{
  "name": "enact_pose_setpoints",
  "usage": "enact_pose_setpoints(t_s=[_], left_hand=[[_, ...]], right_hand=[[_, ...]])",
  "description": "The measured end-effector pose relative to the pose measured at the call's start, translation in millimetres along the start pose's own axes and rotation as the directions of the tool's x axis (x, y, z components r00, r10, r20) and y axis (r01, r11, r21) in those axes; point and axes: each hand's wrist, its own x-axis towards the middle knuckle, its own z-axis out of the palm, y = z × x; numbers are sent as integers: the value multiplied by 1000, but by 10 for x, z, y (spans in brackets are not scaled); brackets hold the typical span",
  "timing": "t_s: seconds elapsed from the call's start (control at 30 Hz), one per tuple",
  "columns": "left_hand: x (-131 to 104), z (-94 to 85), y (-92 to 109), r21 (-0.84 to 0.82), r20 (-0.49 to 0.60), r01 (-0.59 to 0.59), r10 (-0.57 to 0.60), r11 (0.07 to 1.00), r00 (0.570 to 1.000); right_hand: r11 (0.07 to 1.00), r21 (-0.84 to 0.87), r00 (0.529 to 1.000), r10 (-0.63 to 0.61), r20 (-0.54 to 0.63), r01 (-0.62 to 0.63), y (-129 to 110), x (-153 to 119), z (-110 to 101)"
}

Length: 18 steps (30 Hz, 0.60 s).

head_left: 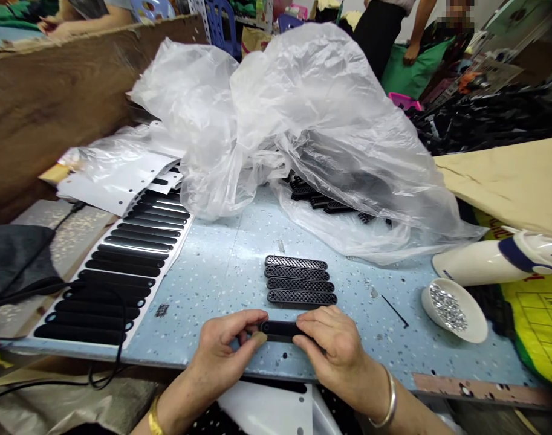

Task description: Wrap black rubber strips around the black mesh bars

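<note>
Between my two hands is a black oblong plastic bar (280,328) with rounded ends, held level just above the front of the table. My left hand (230,344) pinches its left end with thumb and fingers. At the other end, my right hand (332,341) grips it, fingers on top and thumb at the near side, hiding that end. Just beyond my hands lie several black bars with a lattice surface (301,284), side by side in a neat stack. A white sheet of black oblong stickers (121,266) is spread to the left.
A large clear plastic bag (312,96) with more black bars (318,198) covers the back of the blue speckled table (221,266). At right are a white bowl (477,329) of small silvery pieces and a white bottle (470,263) lying down. A black cable (121,320) crosses the sticker sheet.
</note>
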Motion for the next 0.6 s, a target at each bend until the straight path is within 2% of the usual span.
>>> enact_pose_setpoints(t_s=[0.2,0.33,0.4,0.5,0.6], left_hand=[[14,-8,2,37,8,-65,65,997,998],[23,-16,-5,64,1,-217,218,974,976],[23,-13,-13,76,-2,-323,324,943,946],[11,-1,-35,159,9,-484,489,860,872],[1,7,-64,239,17,-582,596,777,803]], right_hand=[[1000,-3,1000,-2,8,2,0,4,0],[1000,8,1000,15,-2,-15,-11,6,3],[1000,12,1000,25,-9,-25,-16,10,7],[999,19,1000,26,-5,-26,0,11,11],[998,65,1000,17,10,-17,56,-2,2]])
